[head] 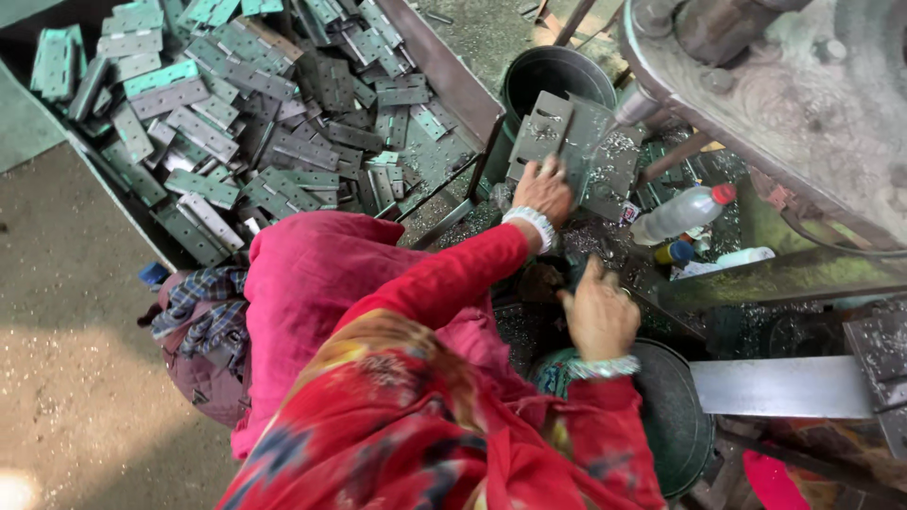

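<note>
Steel is everywhere here, and the biggest heap of it is the long trough (pixel 142 189) up and to the left of the grey plate (pixel 543 132), piled with flat grey-green hinge leaves (pixel 203 132) lying every way. Just behind the plate stands a dark round bucket (pixel 557 71), and to its right looms the heavy body of a machine (pixel 784 85). Well below the plate, a second dark round tub (pixel 675 416) sits by the person's right wrist. A clear plastic bottle with a red cap (pixel 680 212) lies just right of the plate, among bright metal shavings.

The plate itself, a flat perforated steel leaf, stands propped and tilted on the cluttered counter, leaning towards the bucket. The left hand (pixel 543 189) lies flat on its lower edge, fingers (pixel 550 168) spread and pressing rather than curled round it. The right hand (pixel 597 316) hangs below the plate, apart from it, loosely half closed with one finger raised; I cannot tell whether it holds anything small.

I judge the plate stiff and fairly heavy for its size, with sharp stamped edges and a dusting of swarf that makes it slippery. The long edges, clear of the holes, look the safest hold.
</note>
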